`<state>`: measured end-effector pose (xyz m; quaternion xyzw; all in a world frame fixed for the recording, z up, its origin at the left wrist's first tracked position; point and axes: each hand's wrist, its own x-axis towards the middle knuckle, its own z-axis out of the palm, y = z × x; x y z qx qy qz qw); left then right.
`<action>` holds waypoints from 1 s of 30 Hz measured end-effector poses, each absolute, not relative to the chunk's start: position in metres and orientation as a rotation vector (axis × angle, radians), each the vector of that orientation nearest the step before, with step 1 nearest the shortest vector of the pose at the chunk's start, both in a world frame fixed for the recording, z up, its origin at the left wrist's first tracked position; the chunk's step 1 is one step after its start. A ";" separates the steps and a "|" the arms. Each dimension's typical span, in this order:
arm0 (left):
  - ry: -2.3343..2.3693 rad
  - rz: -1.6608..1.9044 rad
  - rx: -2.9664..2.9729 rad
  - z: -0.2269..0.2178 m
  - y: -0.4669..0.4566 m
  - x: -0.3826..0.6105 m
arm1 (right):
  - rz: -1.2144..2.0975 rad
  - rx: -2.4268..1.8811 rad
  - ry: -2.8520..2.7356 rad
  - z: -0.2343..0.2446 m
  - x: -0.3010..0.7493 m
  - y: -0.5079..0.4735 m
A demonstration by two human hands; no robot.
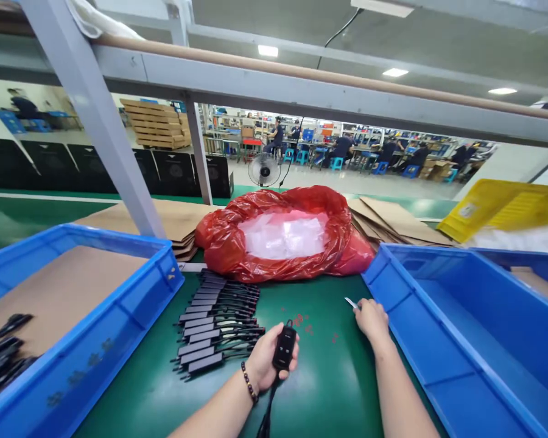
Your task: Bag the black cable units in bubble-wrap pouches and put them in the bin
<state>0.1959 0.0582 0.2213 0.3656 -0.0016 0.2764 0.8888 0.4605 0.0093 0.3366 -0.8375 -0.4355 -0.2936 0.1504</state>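
My left hand [267,360] grips a small black controller [284,348] whose cable hangs down toward me. A bead bracelet sits on that wrist. My right hand [371,319] is closed in a pinch on a small clear strip [351,302], just left of the empty blue bin [456,328]. To the left of my left hand lies a neat stack of several black controllers with cables [217,331] on the green table [333,377].
A blue bin [132,304] lined with cardboard at left holds a few black cables [2,353]. A red plastic bag [278,234] of clear film sits behind. Flat cardboard [393,222], a yellow crate [502,207], a grey frame post [100,121]. People work far off.
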 end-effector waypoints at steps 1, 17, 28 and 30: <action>0.007 0.580 0.747 0.222 0.058 0.195 | -0.816 -2.371 -1.307 0.336 0.461 0.010; 0.013 0.853 0.627 0.221 0.060 0.201 | -0.445 -1.646 -2.050 0.296 0.305 -0.002; -0.006 0.942 0.626 0.214 0.060 0.209 | -0.703 -1.496 -2.087 0.270 0.315 0.017; -0.008 0.947 0.656 0.214 0.060 0.209 | -0.741 -1.484 -2.061 0.269 0.316 0.018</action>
